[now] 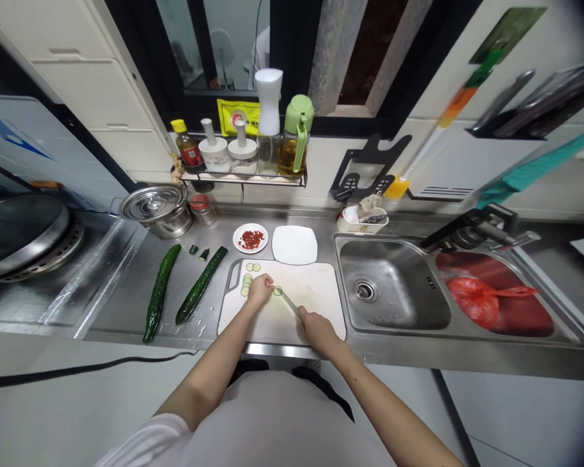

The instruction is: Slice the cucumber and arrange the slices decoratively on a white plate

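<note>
My left hand point(259, 289) is curled over a short piece of cucumber point(277, 291) on the white cutting board point(316, 292). My right hand point(315, 328) grips a knife point(288, 301) whose blade meets the cucumber just right of my left fingers. Several thin cucumber slices point(247, 283) lie on the board to the left of my left hand. Two whole cucumbers point(161, 288) point(202, 284) lie on the steel counter left of the board, with two cut ends point(199, 252) beside them.
A small plate of red chili pieces point(250, 239) and a bare white square plate point(294, 244) sit behind the board. A double sink point(394, 292) is at right, a red bag point(477, 299) in its far basin. A steel pot point(156, 209) and condiment rack point(243, 176) stand behind.
</note>
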### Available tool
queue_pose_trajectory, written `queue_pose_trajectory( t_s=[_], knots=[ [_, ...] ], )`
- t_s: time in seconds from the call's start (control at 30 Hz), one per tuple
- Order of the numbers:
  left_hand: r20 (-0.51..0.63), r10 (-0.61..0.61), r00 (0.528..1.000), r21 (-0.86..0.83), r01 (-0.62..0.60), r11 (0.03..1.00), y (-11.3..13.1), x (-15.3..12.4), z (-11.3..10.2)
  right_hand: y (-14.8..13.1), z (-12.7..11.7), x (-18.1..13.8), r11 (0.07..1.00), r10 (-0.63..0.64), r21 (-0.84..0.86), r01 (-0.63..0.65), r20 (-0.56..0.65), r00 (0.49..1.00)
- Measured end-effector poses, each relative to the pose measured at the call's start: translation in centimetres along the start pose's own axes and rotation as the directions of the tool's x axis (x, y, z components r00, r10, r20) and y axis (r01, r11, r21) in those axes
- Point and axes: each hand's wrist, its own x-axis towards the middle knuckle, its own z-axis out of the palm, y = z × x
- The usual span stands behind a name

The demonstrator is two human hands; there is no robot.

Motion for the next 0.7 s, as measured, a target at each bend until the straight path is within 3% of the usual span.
queue_pose_trajectory(
  t_s=[0.7],
  knots=[
    [0.007, -0.022, 1.0, -0.005, 0.022, 1.0, 0.07, 0.2, 0.01, -0.15, -0.04, 0.88, 1.0, 0.0, -0.004, 0.0, 0.042, 0.999]
  ],
)
